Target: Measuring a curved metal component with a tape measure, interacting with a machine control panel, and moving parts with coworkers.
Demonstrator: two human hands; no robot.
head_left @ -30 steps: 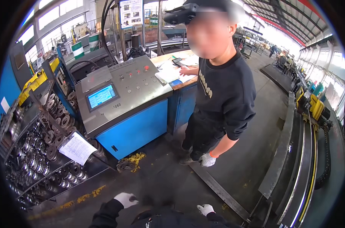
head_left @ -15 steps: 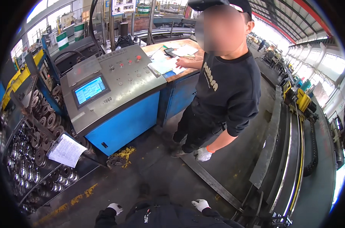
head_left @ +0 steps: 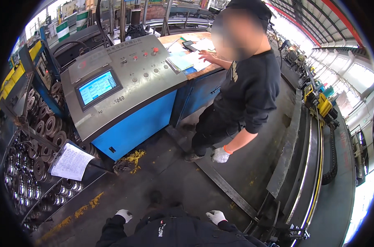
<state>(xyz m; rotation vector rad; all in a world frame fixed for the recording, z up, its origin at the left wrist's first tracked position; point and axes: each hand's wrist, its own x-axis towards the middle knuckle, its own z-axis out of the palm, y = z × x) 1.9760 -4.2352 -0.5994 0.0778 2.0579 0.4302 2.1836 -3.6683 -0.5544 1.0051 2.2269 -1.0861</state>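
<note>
Gloved hands sit low at the bottom edge of my view: my left hand (head_left: 124,215) and my right hand (head_left: 215,216), both in white work gloves, held close to my dark jacket and touching nothing. Each looks loosely curled and holds nothing, though I cannot tell the exact finger spread. They point forward, away from my body, toward the dark concrete floor (head_left: 170,181) just ahead, which is the nearest thing to them.

Open room lies straight ahead on that floor. On the left it is bounded by a rack of metal rollers (head_left: 34,136) with a clipboard of paper (head_left: 71,161) hanging off its front, and by the blue base of a control console (head_left: 133,123), whose grey sloped panel carries a lit screen (head_left: 97,87). A clump of yellow debris (head_left: 129,159) lies at the foot of the console. A steel floor strip (head_left: 220,181) runs diagonally from the console toward the lower right. On the right a long machine rail (head_left: 306,164) closes the space.

Another person (head_left: 244,94) stands between console and rail, one hand on the papers (head_left: 191,57) on a wooden desk, the other, gloved hand (head_left: 220,155) hanging down.
</note>
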